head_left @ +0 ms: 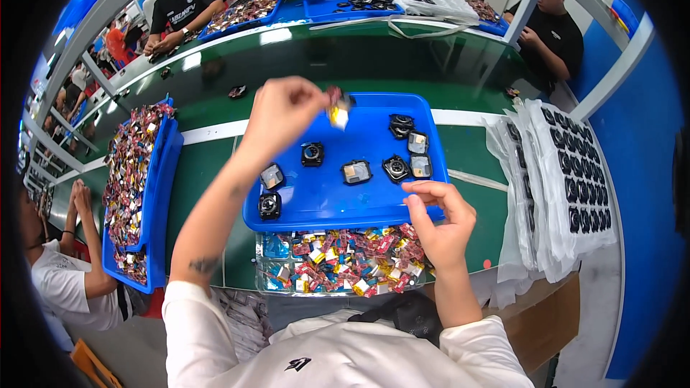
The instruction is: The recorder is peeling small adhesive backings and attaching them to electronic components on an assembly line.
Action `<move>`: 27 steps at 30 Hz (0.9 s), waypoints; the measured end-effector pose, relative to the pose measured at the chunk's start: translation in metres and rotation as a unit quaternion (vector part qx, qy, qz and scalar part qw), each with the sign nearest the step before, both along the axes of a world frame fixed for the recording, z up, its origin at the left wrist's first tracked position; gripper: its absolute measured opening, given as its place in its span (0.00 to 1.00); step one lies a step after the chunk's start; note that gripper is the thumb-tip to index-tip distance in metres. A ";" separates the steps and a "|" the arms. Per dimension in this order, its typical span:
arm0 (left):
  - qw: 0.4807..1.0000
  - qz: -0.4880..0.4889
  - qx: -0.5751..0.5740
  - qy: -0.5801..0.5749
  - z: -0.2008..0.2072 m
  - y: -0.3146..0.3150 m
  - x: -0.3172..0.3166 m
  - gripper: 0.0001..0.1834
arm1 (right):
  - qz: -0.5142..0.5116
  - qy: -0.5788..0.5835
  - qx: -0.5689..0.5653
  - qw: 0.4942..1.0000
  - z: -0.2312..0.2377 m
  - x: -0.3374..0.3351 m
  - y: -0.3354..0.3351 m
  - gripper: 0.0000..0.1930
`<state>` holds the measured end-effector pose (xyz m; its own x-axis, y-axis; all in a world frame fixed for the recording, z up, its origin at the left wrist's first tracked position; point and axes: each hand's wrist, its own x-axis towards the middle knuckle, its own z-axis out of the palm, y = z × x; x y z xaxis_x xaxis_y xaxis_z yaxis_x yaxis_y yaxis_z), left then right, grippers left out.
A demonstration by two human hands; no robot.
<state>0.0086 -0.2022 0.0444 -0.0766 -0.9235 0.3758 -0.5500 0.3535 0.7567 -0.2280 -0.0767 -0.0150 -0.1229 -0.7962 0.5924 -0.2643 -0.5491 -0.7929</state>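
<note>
My left hand [287,111] is raised over the far left part of a blue tray [309,205]. Its fingertips pinch a small red circuit board with a white-and-yellow battery [338,111], slightly blurred. Above the tray's near right edge is my right hand [447,219], thumb and fingers apart with nothing visible between them. Several black square watch cases lie about in the tray, among them one case [312,154] at the left and another with a grey inside [356,172] near the middle. In front of the tray, a clear plastic tray [262,284] is heaped with similar boards [352,259].
A blue bin [162,194] piled with circuit boards stands at the left. Stacked white foam trays [568,172] of black cases are at the right. Beyond runs a green conveyor belt [287,57]. Several people work around it, one person [75,266] close on the left.
</note>
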 end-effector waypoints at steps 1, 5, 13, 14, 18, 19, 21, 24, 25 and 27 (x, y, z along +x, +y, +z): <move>0.998 0.040 0.010 -0.053 0.009 -0.024 -0.005 0.12 | 0.015 0.001 -0.002 1.000 0.002 -0.001 0.003 0.06; 0.979 0.102 0.161 -0.070 -0.039 -0.145 0.002 0.13 | 0.029 0.047 -0.026 0.998 0.003 0.009 0.002 0.03; 0.952 0.086 0.255 -0.149 -0.070 -0.186 -0.022 0.12 | 0.036 0.093 -0.041 0.994 -0.004 0.008 -0.001 0.04; 0.949 0.086 0.261 -0.152 -0.072 -0.182 -0.017 0.12 | 0.031 0.096 -0.044 0.994 -0.004 0.009 -0.002 0.04; 0.978 0.067 0.058 -0.190 -0.042 -0.122 0.010 0.17 | 0.047 0.114 -0.051 0.991 -0.004 0.008 -0.002 0.02; 0.973 0.049 0.080 -0.209 -0.022 -0.091 0.010 0.19 | 0.052 0.127 -0.050 0.989 -0.005 0.005 -0.001 0.02; 0.978 -0.005 0.071 -0.194 -0.012 -0.040 0.031 0.22 | 0.050 0.127 -0.038 0.990 -0.004 0.005 0.000 0.03; 0.993 -0.029 0.051 -0.103 -0.021 0.041 0.055 0.12 | 0.040 0.126 -0.001 0.991 -0.005 0.003 0.002 0.06; 0.994 -0.017 0.067 -0.080 -0.020 0.071 0.052 0.07 | 0.037 0.133 0.001 0.990 -0.005 0.004 0.000 0.06; 0.990 -0.045 0.041 -0.128 -0.023 0.121 0.056 0.03 | 0.029 0.145 -0.018 0.989 -0.008 0.006 -0.001 0.03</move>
<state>0.0643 -0.0815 0.0215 -0.2427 -0.9354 0.2571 -0.6968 0.3525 0.6246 -0.2220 -0.0774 -0.0228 0.1010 -0.7748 0.6241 -0.4446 -0.5964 -0.6684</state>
